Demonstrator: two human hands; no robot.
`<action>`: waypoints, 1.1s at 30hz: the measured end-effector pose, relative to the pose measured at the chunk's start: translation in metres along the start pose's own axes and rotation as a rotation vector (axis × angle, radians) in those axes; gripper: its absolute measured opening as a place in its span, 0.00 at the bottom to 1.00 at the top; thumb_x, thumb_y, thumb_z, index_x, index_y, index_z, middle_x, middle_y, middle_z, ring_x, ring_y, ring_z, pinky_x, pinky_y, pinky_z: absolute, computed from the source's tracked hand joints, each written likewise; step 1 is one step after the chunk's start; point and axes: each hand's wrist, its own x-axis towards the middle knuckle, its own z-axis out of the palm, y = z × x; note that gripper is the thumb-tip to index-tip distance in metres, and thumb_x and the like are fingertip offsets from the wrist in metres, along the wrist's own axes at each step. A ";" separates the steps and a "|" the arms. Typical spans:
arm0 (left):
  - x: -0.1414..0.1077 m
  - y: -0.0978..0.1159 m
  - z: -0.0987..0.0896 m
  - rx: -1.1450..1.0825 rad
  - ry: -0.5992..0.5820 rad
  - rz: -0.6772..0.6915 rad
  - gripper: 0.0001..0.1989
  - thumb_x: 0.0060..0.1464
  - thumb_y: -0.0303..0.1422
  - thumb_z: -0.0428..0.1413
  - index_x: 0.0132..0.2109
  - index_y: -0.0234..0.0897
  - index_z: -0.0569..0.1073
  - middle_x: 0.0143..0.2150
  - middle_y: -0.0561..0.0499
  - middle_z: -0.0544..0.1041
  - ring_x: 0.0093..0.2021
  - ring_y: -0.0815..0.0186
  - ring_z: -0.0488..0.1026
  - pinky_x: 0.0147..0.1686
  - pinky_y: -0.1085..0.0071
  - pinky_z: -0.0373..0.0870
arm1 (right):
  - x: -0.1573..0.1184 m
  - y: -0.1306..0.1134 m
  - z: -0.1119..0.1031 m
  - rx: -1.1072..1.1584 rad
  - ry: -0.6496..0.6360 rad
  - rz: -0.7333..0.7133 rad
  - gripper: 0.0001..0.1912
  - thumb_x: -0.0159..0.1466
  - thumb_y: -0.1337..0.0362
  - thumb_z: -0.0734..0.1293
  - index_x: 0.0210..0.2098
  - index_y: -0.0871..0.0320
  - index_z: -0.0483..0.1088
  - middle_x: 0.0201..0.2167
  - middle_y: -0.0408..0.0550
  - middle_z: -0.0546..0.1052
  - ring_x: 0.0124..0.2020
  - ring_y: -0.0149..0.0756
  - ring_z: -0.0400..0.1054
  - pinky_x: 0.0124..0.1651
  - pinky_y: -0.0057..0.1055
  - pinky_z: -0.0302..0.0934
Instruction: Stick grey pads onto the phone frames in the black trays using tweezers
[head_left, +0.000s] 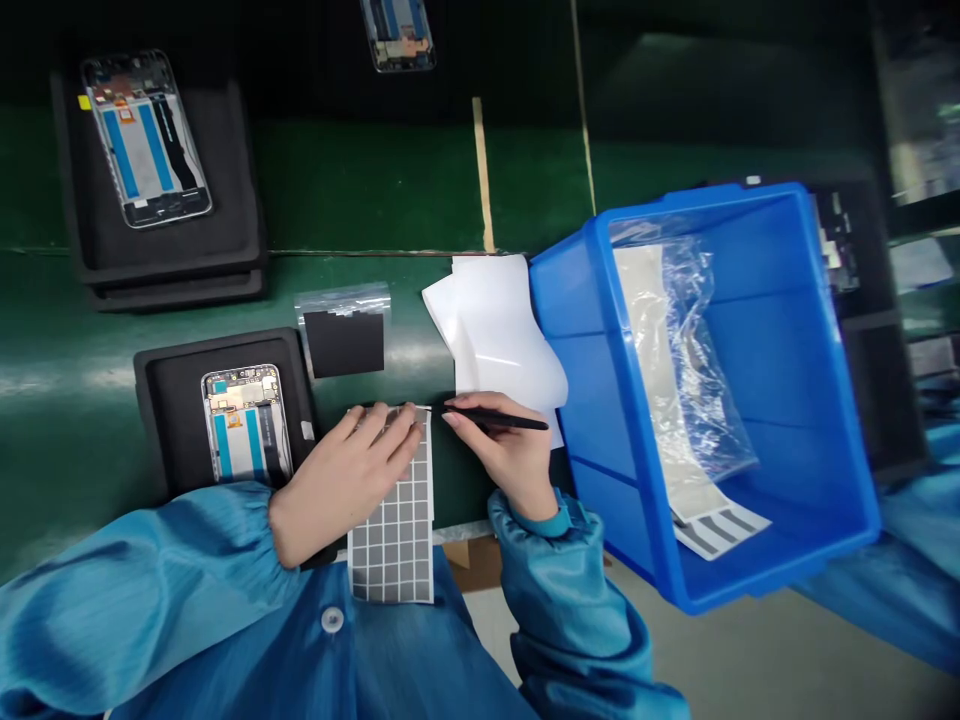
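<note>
My left hand (360,465) lies flat, fingers stretched out, across the upper part of a sheet of grey square stickers (391,540). The lower end of that sheet hangs over the table edge in front of me. In my right hand (517,465) is a pair of slim black tweezers (499,417), gripped like a pen. Their tip points left, at the sheet's top right corner; whether it touches is too small to tell. Left of my left hand, an opened phone (247,425) with bare circuit board and blue strips rests in a black foam tray (169,410).
A clear zip bag (345,335) with a black piece lies beyond my left hand. White backing paper (506,320) leans against a blue bin (600,400) holding plastic film. Another opened phone (148,140) sits on stacked trays (225,245). A person's blue sleeve (900,570) shows at right.
</note>
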 end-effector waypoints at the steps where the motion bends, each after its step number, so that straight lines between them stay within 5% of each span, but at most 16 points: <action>1: 0.000 0.000 0.000 0.013 -0.002 0.003 0.24 0.69 0.30 0.44 0.68 0.31 0.62 0.70 0.39 0.63 0.62 0.50 0.66 0.58 0.54 0.65 | 0.000 0.000 0.000 -0.005 0.002 -0.005 0.07 0.59 0.61 0.76 0.37 0.52 0.79 0.36 0.46 0.84 0.38 0.40 0.79 0.46 0.39 0.76; 33: -0.001 -0.001 -0.001 0.029 0.023 0.006 0.23 0.68 0.30 0.45 0.67 0.29 0.63 0.69 0.38 0.64 0.61 0.50 0.66 0.58 0.55 0.65 | -0.001 0.001 0.002 -0.016 0.037 -0.030 0.06 0.59 0.63 0.76 0.36 0.53 0.78 0.35 0.46 0.84 0.36 0.39 0.79 0.45 0.38 0.76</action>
